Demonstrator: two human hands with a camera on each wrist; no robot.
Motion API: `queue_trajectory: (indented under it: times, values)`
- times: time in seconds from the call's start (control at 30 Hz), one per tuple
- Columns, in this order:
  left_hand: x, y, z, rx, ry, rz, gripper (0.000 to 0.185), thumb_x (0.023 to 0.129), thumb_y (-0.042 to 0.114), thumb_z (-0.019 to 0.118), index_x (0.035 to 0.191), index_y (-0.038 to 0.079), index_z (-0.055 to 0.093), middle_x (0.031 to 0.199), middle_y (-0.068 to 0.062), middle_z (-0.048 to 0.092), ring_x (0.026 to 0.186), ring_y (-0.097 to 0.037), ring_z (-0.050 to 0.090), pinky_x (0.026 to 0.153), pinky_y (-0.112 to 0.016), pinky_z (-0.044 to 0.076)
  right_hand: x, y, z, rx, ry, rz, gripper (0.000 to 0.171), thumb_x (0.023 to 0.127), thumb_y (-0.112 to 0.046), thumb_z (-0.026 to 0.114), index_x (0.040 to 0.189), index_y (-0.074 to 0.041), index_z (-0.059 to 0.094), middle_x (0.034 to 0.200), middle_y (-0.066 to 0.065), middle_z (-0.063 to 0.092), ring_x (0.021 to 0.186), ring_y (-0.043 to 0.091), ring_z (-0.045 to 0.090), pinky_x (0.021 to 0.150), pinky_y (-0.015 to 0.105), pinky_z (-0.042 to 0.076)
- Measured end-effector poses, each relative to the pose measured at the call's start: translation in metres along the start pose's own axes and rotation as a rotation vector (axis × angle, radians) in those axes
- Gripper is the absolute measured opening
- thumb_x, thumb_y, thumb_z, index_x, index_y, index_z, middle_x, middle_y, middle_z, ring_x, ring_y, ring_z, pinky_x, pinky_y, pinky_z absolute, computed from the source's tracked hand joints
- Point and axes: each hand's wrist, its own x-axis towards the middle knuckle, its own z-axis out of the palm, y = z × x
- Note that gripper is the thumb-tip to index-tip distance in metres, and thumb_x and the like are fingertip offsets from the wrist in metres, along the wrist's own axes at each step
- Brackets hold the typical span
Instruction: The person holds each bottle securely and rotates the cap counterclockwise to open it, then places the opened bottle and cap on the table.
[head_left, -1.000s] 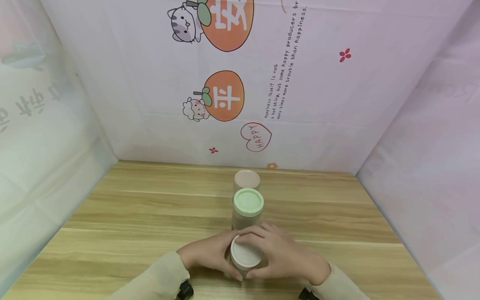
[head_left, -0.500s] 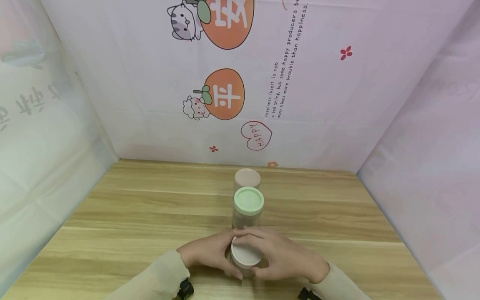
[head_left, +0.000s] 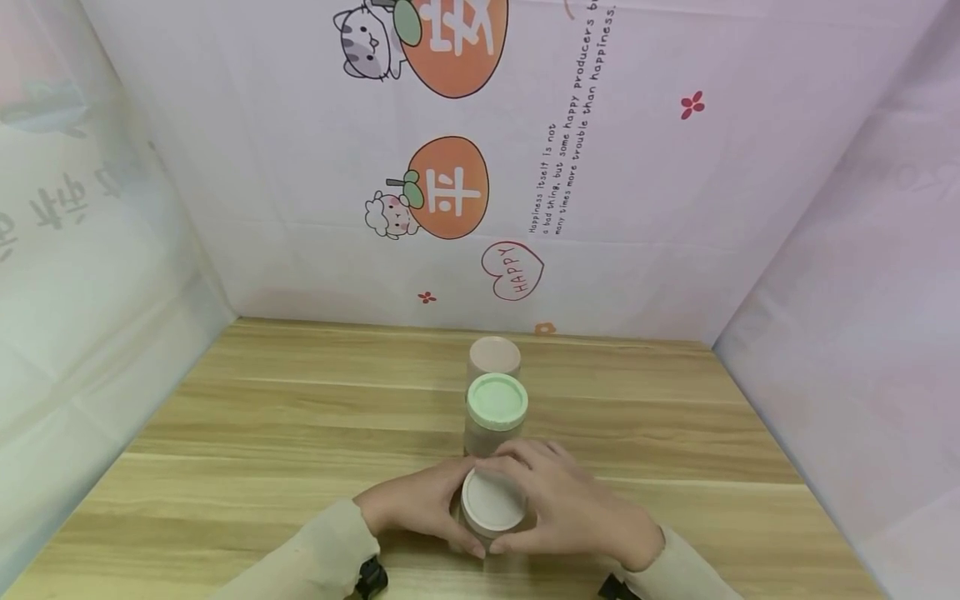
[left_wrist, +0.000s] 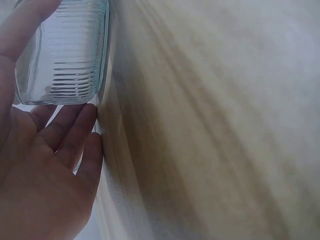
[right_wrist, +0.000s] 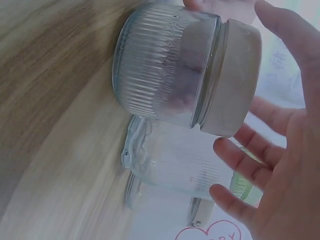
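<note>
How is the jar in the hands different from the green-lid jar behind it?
The near jar has a pale whitish lid; the green-lid jar has a mint green one. The near jar has the left hand and right hand around it; nothing touches the green-lid jar. The near jar sits closest to the person; the green-lid jar stands farther back. Both are upright, ribbed clear glass on the table.

Nearest jar [head_left: 491, 508]: body hidden in the head view behind both hands' fingers [head_left: 525, 479]; only its lid shows. Pink-lidded jar [head_left: 494, 358], farthest beyond the fingers: lower body screened by the green-lidded jar [head_left: 496, 412]. Left wrist view: jar top cropped, surface [left_wrist: 210, 130] blurred. Both forearms cropped below.
</note>
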Motion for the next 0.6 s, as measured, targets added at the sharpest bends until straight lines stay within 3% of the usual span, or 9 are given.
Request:
queue_trajectory:
  times: [0.33,0.6]
  values:
    - [0.0002,-0.0019,0.0009,0.039,0.015,-0.028,0.091,0.078,0.036,0.088,0.150,0.031,0.032,0.141,0.010,0.049,0.126,-0.009,0.050,0.107,-0.033,0.041,-0.0008,0.0007,0.0023,-0.078,0.000,0.078,0.084,0.077,-0.078,0.065,0.139,-0.021,0.056,0.112,-0.009,0.049,0.100,0.007,0.048,0.087,0.039,0.046]
    - [0.0000,-0.0016,0.0008,0.024,0.013,-0.018,0.091,0.079,0.035,0.087,0.151,0.030,0.031,0.141,0.010,0.049,0.127,-0.009,0.050,0.108,-0.033,0.040,-0.0017,0.0038,0.0024,-0.020,-0.036,0.059,0.081,0.081,-0.071,0.066,0.143,-0.021,0.053,0.117,-0.008,0.048,0.100,0.006,0.048,0.083,0.033,0.047]
